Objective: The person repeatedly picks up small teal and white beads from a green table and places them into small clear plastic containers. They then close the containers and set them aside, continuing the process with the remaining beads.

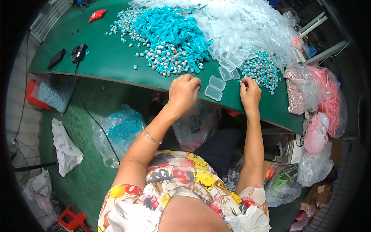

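Observation:
My left hand (183, 92) is at the table's front edge with its fingers curled closed; whatever is in them is hidden. To its right, an open clear plastic case (215, 88) lies on the green table, its two halves side by side. My right hand (251, 92) has thumb and fingers bent together beside a pile of small teal-and-grey pieces (262, 69). A teal bit shows at its thumb tip, but I cannot tell if it is gripped. Another clear case (228, 73) lies just beyond, between the hands.
A heap of clear cases (247, 27) covers the table's back right. Teal cords (170, 31) and more small grey-and-teal pieces (166, 60) lie left of it. Bagged pink cords (324, 85) hang by the right edge. A black device (79, 52) with a cable sits at left.

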The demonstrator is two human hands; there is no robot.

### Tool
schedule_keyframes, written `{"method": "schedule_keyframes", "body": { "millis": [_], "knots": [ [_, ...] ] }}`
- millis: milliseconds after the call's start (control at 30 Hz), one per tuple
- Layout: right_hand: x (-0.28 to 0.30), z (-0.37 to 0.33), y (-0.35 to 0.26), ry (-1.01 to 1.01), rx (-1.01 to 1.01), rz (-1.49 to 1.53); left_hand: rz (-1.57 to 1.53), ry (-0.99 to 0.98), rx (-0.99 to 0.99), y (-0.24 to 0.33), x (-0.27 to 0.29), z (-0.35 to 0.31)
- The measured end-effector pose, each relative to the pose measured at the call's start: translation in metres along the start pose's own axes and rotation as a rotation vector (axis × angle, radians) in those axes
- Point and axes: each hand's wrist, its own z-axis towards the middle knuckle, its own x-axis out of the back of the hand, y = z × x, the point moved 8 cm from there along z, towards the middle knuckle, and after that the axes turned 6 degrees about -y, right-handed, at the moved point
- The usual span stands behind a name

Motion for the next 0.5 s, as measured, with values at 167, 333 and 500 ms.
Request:
{"method": "schedule_keyframes", "body": {
  "millis": [167,333,500],
  "knots": [
    [0.006,-0.002,-0.006,0.033,0.03,-0.016,-0.089,-0.003,0.036,-0.003,-0.005,0.002],
    [0.009,-0.02,-0.033,-0.046,-0.032,0.49,-0.418,-0.11,0.11,-0.003,-0.009,0.004],
    [-0.005,-0.043,-0.082,-0.156,0.062,0.47,-0.391,-0.148,-0.09,0.012,-0.019,0.01]
  ]
}}
